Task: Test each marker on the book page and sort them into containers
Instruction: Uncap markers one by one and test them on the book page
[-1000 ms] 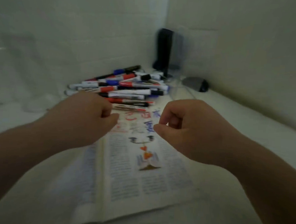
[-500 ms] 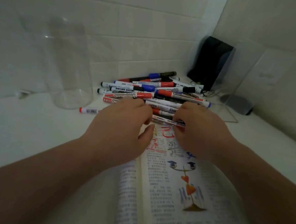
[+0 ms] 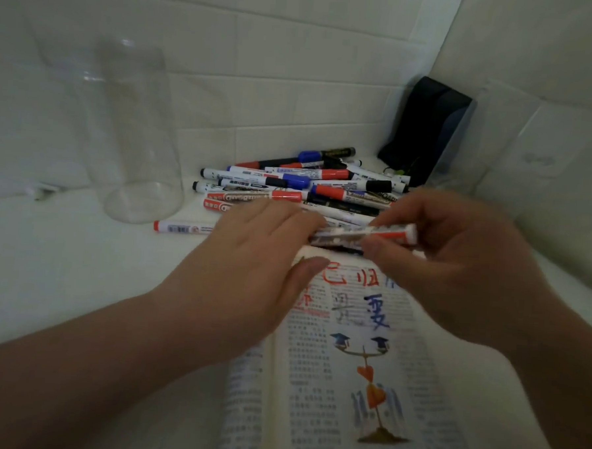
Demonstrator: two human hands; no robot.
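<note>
An open book [image 3: 348, 381] is laid on the white tabletop [image 3: 62, 274] nearest the camera. Its right page is printed with text and a small drawing, and red and blue marks are scrawled across the top.

Just beyond the book's top edge, 1 red-capped marker [image 3: 390, 233] is held level between the 2 hands, its cap to the right. It is pinched by the right hand [image 3: 464, 267] between thumb and forefinger, with the other fingers curled behind. The left hand [image 3: 251, 266] is laid over the marker's other end, fingers close together and nearly straight, thumb apart below. Whether those fingers close round the barrel cannot be told, as the spot is blurred.

Behind the hands, a pile of markers [image 3: 290, 182] with red, blue and black caps is heaped on the tabletop. A stray marker [image 3: 179, 228] is seen lying alone to its left, just beside a round clear container [image 3: 138, 140] stood upright. In the far right corner, a black object [image 3: 426, 124] is propped against the tiled wall [image 3: 296, 70], and a flat-sided clear container [image 3: 505, 139] is stood beside it.
</note>
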